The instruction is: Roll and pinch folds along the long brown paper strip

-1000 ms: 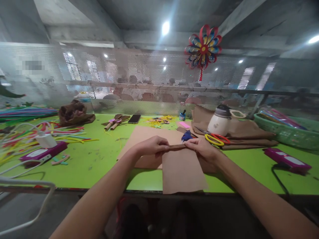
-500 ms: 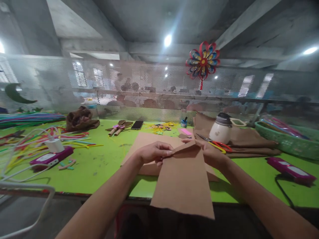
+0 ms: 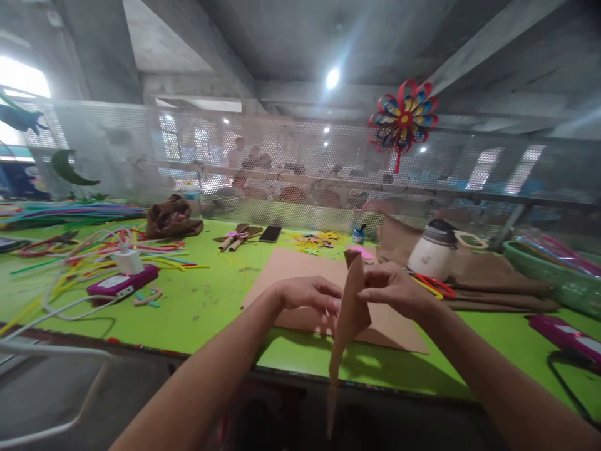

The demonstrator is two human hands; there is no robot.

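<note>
A sheet of brown kraft paper (image 3: 348, 307) stands nearly edge-on between my hands, its lower end hanging past the table's front edge. My right hand (image 3: 392, 289) pinches it near the top, thumb on the near face. On the other side my left hand (image 3: 313, 295) has its fingers closed against the paper's left face; their tips are partly hidden. Beneath both hands a larger brown sheet (image 3: 291, 269) lies flat on the green table (image 3: 197, 307).
Right of the hands are red-and-yellow-handled scissors (image 3: 434, 285), a kettle-like jug (image 3: 429, 254), folded brown material (image 3: 488, 282) and a green basket (image 3: 539, 269). A purple power strip (image 3: 124, 283) and pipe cleaners (image 3: 162, 257) lie left. Behind are a phone (image 3: 270, 234) and a small blue bottle (image 3: 358, 235).
The held paper has turned from facing me to nearly edge-on. My right hand has shifted its hold along it, and the whole view has swung slightly left.
</note>
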